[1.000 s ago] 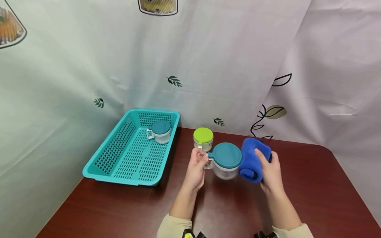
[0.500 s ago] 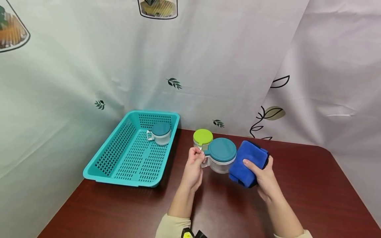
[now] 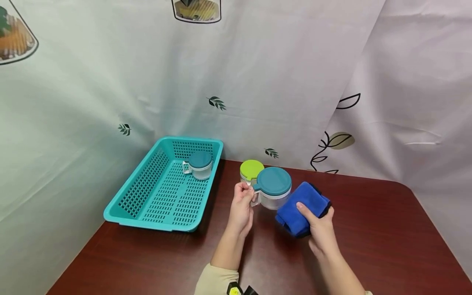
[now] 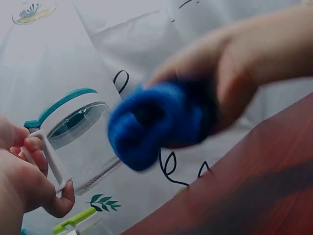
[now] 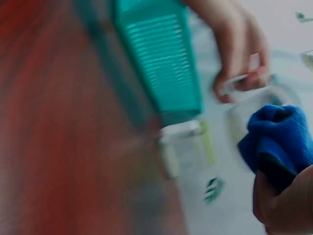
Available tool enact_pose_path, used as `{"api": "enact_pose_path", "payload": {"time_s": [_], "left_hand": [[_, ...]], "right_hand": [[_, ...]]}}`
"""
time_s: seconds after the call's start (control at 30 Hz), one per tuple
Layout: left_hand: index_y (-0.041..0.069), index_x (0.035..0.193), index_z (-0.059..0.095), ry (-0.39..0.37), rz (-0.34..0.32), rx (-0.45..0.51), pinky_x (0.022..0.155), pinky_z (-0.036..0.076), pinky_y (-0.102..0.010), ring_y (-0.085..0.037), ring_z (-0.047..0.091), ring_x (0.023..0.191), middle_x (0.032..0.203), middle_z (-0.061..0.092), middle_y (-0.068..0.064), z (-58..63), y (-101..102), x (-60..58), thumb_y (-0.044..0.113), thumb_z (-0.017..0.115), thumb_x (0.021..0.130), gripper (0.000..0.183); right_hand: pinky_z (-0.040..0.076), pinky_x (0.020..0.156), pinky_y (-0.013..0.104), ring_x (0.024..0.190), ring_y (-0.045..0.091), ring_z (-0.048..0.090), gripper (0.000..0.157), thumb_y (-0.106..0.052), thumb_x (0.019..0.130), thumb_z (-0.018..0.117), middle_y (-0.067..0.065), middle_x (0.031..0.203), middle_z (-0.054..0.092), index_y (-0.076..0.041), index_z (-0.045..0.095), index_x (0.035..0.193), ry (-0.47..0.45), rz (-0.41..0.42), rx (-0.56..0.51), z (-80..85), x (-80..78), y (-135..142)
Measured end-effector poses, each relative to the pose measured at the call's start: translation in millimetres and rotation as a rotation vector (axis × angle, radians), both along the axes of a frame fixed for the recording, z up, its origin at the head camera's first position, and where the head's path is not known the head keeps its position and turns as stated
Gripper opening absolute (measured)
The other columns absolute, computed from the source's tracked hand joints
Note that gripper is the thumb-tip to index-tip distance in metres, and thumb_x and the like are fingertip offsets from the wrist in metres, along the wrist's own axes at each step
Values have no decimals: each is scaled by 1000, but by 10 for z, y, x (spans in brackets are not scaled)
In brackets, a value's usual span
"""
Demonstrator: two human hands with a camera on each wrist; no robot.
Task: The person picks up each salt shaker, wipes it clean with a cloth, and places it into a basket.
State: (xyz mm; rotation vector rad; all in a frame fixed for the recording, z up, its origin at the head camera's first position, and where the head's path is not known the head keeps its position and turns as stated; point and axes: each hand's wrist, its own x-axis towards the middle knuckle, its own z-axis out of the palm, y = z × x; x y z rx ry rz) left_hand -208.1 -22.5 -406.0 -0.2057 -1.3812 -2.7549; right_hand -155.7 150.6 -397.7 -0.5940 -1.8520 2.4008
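A clear jar with a teal lid (image 3: 274, 181) hangs above the table, its white handle gripped by my left hand (image 3: 241, 209). In the left wrist view the fingers curl round that handle (image 4: 55, 159). My right hand (image 3: 320, 229) holds a folded blue cloth (image 3: 303, 208), thumb on top, just right of and below the jar. The cloth looks apart from the jar in the left wrist view, where it is blurred. Behind the held jar stands a smaller jar with a lime-green lid (image 3: 252, 169), partly hidden.
To the left sits a turquoise plastic basket (image 3: 155, 225) with perforated sides. Inside it, at the far right corner, is another teal-lidded jar (image 3: 200, 164). A printed curtain (image 3: 258, 82) hangs behind the dark red table (image 3: 372, 221).
The teal-lidded jar has shifted slightly left and away from me with my left hand. My right hand and the cloth have come left and nearer, from the jar's side to below it.
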Motion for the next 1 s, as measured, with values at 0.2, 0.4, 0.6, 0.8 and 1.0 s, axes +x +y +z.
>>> {"api": "enact_pose_path", "payload": {"time_s": [0.2,0.4,0.6,0.8,1.0], "left_hand": [[9,93,33,-4,50,51,69,31,-23,-14,38,72,77,35,-3,-2,9,-7,-3,37,96,13],[10,92,32,12,67,75,70,29,-24,-14,37,71,77,34,-3,36,81,10,-3,37,95,15],[10,92,27,28,73,45,69,27,-25,-14,35,68,70,32,-1,16,242,70,-2,37,95,16],[10,94,24,57,107,15,70,27,-27,-16,34,70,72,31,-2,43,307,131,1,38,97,17],[11,94,23,99,104,11,71,29,-26,-16,36,72,75,31,-2,43,369,169,1,38,97,19]], "right_hand": [[45,86,26,120,25,34,81,-16,87,65,3,132,25,-22,4,140,33,36,-149,82,32,-29],[46,83,25,117,24,39,82,-16,83,69,6,133,30,-14,12,143,1,-40,-163,-15,42,-123],[43,90,24,117,19,39,74,-12,82,70,2,129,35,-15,22,138,104,-164,-230,124,54,-210],[40,93,25,119,19,38,80,-17,80,74,5,134,34,-11,22,141,67,-212,-154,37,80,-318],[39,95,27,119,19,39,73,-11,78,75,4,129,40,-12,30,134,202,-348,-212,71,74,-428]]}}
